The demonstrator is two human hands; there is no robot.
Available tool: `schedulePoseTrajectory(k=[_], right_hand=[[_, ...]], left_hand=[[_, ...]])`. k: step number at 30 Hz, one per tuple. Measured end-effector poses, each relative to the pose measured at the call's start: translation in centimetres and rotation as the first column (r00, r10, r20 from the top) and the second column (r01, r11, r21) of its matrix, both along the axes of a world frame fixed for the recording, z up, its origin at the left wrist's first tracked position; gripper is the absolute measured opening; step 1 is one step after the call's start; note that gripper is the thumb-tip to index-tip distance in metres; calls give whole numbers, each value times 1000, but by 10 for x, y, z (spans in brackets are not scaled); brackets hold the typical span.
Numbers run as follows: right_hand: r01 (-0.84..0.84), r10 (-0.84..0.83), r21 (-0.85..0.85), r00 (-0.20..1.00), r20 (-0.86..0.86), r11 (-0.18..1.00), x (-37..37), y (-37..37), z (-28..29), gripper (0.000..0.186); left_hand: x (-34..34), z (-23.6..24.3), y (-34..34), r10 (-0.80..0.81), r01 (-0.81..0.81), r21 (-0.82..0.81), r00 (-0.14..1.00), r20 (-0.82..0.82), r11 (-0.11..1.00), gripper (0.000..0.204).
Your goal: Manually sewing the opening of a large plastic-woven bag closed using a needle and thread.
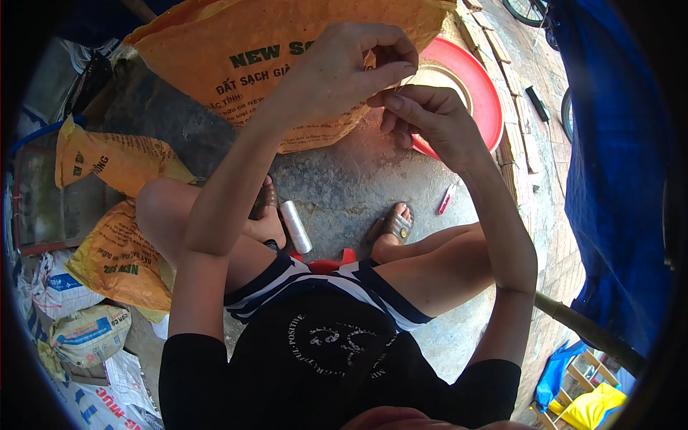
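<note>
Both my hands are raised close together in front of a large orange printed sack [301, 79]. The thumb and fingers of my left hand [351, 68] are pinched together. Just below and to its right, my right hand [430, 118] also has its thumb pressed to its fingers. Whatever lies between the fingertips is too small to name; a faint thin line seems to show there. Behind my right hand is a round red tray [489, 100] with a pale tan round piece [438, 74] in it, partly hidden by the hand.
A white roll [296, 227] lies beside my left foot, a pink slim tool [447, 199] beyond my right. Orange sacks [118, 247] and white sacks [89, 333] crowd the left. Blue tarp [609, 165] hangs at right, above a pole [588, 328]. Wooden blocks [510, 107] edge the floor.
</note>
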State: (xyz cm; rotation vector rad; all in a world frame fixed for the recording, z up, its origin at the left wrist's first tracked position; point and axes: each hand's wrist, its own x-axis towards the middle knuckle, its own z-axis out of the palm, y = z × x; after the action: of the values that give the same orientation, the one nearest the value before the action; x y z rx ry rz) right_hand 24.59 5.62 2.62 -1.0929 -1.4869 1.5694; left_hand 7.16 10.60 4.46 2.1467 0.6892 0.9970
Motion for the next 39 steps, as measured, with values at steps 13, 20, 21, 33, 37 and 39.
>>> schedulePoseTrajectory(k=[13, 20, 21, 33, 37, 39], right_hand=[[261, -369, 437, 912, 182, 861, 55, 11, 14, 23], [344, -504, 514, 838, 209, 786, 94, 1, 13, 22], [355, -520, 521, 828, 211, 776, 98, 0, 13, 22], [524, -759, 651, 639, 126, 549, 167, -6, 21, 20], [565, -817, 639, 547, 182, 522, 197, -10, 12, 20], [543, -864, 689, 430, 262, 480, 210, -12, 7, 21]], left_hand=[[-2, -53, -4, -395, 423, -711, 892, 218, 562, 23], [9, -122, -9, -380, 437, -770, 884, 273, 465, 17], [9, -135, -11, -381, 442, -786, 879, 286, 431, 17], [24, -236, -34, -432, 396, -855, 871, 234, 335, 14], [24, -267, -37, -424, 353, -887, 881, 209, 297, 14], [20, -282, -40, -416, 365, -889, 879, 231, 277, 14]])
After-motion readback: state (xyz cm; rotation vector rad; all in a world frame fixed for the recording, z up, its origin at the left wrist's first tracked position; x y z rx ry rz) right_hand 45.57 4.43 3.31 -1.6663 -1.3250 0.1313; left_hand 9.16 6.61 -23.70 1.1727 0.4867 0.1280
